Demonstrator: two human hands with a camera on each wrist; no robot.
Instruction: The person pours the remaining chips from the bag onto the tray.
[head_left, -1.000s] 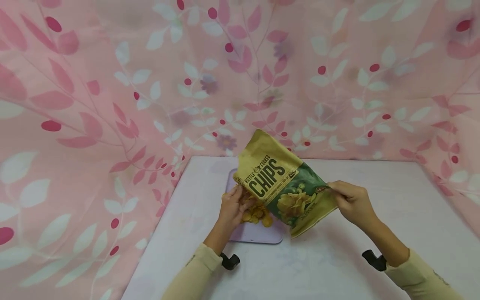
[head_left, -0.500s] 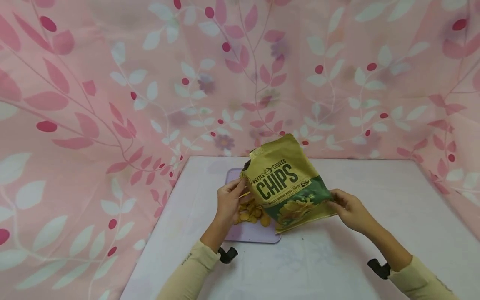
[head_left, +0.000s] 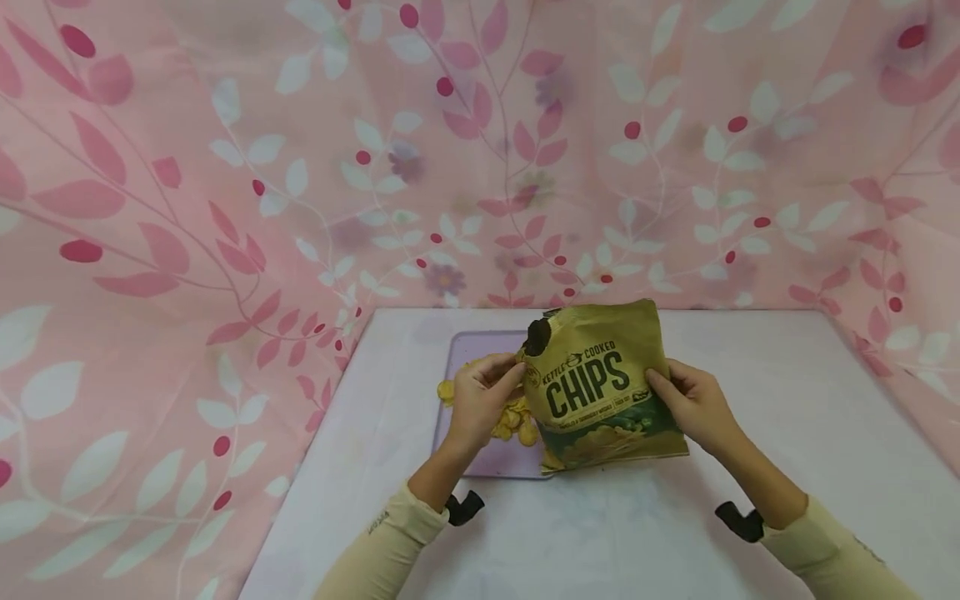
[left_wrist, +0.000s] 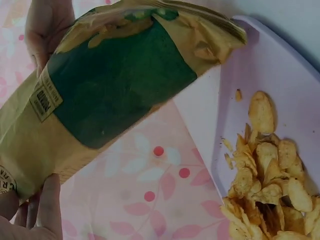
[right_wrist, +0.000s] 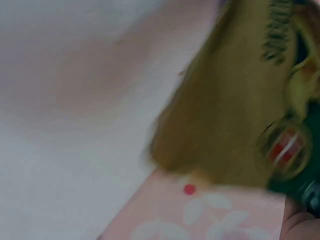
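A gold and green chip bag (head_left: 600,392), torn at its top left corner, is held nearly upright between both hands. My left hand (head_left: 480,402) pinches its left edge just below the tear. On the opposite edge my right hand (head_left: 696,407) grips the bag, thumb on the front. Potato chips (head_left: 510,421) lie in a pile on a lilac tray (head_left: 495,465), partly hidden behind the left hand and the bag. In the left wrist view, the chips (left_wrist: 270,175) sit heaped on the tray; the back of the bag (left_wrist: 120,85) faces that camera.
The tray rests on a white-covered table (head_left: 600,533). A pink floral cloth (head_left: 510,167) hangs behind and at the sides. Black wrist straps (head_left: 465,507) sit on both wrists. Small crumbs lie on the tablecloth.
The bag has turned from a steep tilt to nearly upright and moved right, its torn corner now raised. My right hand has shifted from the lower corner up to the right edge.
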